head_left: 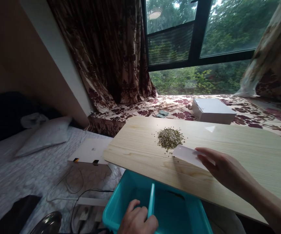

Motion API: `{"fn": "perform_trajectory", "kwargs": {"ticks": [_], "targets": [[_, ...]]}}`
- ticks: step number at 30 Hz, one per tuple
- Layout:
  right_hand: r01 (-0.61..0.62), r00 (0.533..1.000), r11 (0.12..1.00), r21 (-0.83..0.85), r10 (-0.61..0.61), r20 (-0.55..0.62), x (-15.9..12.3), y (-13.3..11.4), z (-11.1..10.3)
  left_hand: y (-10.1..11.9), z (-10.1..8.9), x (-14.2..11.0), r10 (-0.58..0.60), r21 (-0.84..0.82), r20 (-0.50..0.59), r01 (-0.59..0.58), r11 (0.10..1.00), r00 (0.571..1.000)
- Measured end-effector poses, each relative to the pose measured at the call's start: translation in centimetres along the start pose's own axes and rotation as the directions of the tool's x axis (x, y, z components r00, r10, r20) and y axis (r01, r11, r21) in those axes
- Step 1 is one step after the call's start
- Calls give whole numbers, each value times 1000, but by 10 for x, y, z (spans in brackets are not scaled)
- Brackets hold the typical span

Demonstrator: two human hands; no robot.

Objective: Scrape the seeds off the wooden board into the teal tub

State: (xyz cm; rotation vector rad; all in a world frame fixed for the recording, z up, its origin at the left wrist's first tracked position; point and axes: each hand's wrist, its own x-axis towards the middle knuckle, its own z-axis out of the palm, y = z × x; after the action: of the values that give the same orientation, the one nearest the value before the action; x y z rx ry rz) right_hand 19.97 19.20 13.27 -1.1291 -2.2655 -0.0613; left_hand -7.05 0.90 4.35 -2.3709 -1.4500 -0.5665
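Note:
A small heap of green-brown seeds (170,138) lies on a pale wooden board (240,152). My right hand (224,169) rests on the board and pinches a white flat card (188,155), whose far edge sits just beside the heap. Below the board's near edge, my left hand (136,221) grips the centre divider of a teal plastic bin (179,211). The bin's compartments look mostly bare, with a dark streak near the back.
A white box (212,110) and a folded grey cloth (162,113) sit on the floral window ledge behind the board. A bed with a pillow (45,135), a white flat box (89,151), cables and a metal dish (49,223) lie to the left.

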Motion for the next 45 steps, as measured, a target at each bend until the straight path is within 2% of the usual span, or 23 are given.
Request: {"fn": "perform_trajectory", "kwargs": {"ticks": [4, 8, 12, 14, 17, 19, 21, 25, 28, 30, 33, 38, 45], "targets": [[15, 1000, 1000, 19, -15, -2, 0, 1, 1, -3, 0, -3, -22, -64, 48, 25, 998, 999], [13, 999, 999, 47, -15, 31, -4, -8, -5, -5, -1, -3, -7, -61, 88, 13, 998, 996], [14, 997, 994, 107, -23, 80, -16, -21, -16, -8, -5, 0, 59, -115, 151, -42, 993, 987], [10, 993, 988, 154, -28, 115, -25, -26, -21, -8, -6, 1, 50, -126, 150, -32, 992, 987], [-5, 983, 975, 220, -35, 180, -36, -31, -30, -3, -4, 2, -29, -112, 109, 41, 993, 994], [-12, 983, 972, 235, -32, 181, -36, -32, -34, 0, -3, 3, -46, -116, 82, 56, 992, 996], [-11, 992, 981, 196, -13, 122, -29, -29, -35, 2, -2, 3, -42, -130, 70, 50, 990, 997], [-35, 999, 999, -6, 35, 9, -4, -14, -21, -1, -3, 3, -31, -133, 76, 41, 990, 997], [-59, 998, 992, -108, 62, 22, 8, -5, -10, -4, -4, 1, 24, -142, 107, -9, 990, 994], [-62, 997, 988, -143, 69, 42, 10, -3, -6, -4, -4, 0, 18, -144, 119, -1, 990, 993], [-58, 996, 987, -151, 68, 62, 8, -6, -6, -1, -3, 0, -48, -122, 87, 59, 991, 995], [-70, 994, 992, -104, 78, 74, 5, -10, -8, 4, 0, 3, -65, -139, 20, 67, 988, 998], [-90, 990, 988, -125, 103, 100, 13, -13, -3, 3, 4, -1, -82, -152, 27, 85, 985, 996]]}}
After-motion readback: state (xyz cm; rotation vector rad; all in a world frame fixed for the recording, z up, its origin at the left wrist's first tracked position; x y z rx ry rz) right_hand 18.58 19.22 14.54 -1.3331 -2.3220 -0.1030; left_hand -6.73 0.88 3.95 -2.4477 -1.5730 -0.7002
